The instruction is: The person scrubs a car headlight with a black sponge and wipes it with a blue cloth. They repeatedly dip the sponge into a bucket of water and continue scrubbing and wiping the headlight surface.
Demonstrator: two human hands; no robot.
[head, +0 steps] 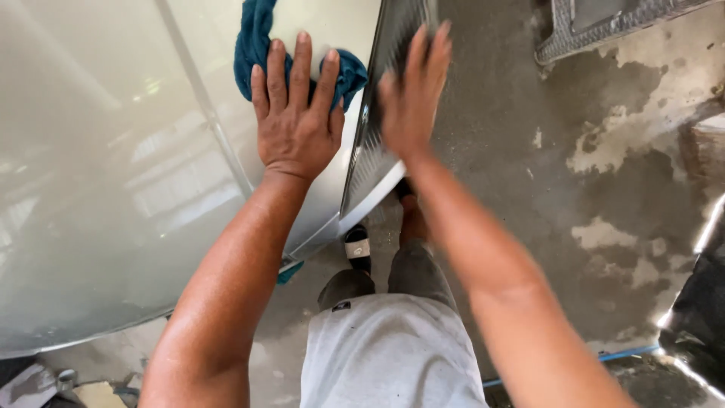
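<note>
A glossy white car body panel (113, 174) fills the left of the view. My left hand (296, 117) lies flat on it with fingers spread, pressing on a teal cloth (253, 45) that sticks out above and to the right of the fingers. My right hand (414, 94), a little blurred, rests flat with fingers together on the dark ribbed grille or window strip (370, 162) at the panel's right edge. It holds nothing.
Wet, patchy concrete floor (604, 189) lies to the right. My legs and a sandalled foot (358, 248) stand below the panel. A metal grate (604, 23) sits at the top right, a dark shiny object (702, 302) at the right edge.
</note>
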